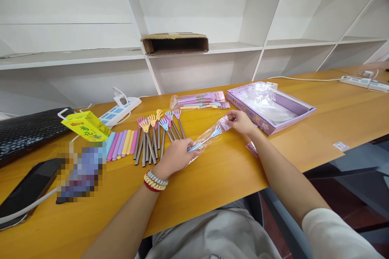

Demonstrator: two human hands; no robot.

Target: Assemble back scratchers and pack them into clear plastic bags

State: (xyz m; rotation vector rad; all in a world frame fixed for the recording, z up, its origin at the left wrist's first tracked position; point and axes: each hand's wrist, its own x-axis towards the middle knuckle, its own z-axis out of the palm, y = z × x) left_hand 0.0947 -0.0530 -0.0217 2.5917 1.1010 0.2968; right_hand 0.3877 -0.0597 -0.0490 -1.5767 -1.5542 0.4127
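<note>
My left hand [176, 156] is closed around the lower end of a back scratcher [216, 131] with a light-blue handle and claw, lying inside a clear plastic bag [206, 134]. The bag's pink header end is pinched between the fingers of my right hand [240, 121]. Left of my hands, several metal back scratcher rods [152, 141] with yellow, blue, pink and purple claws lie loose on the table. Beside them is a row of coloured handles [121, 145]. Several bagged back scratchers [199, 100] rest behind my hands.
A purple box [273, 126] with clear plastic bags stands to the right. A pink packet [252, 149] lies partly under my right forearm. On the left are a yellow carton [86, 124], a power strip [121, 111] and a phone [28, 186]. A cardboard box [176, 44] sits on the shelf.
</note>
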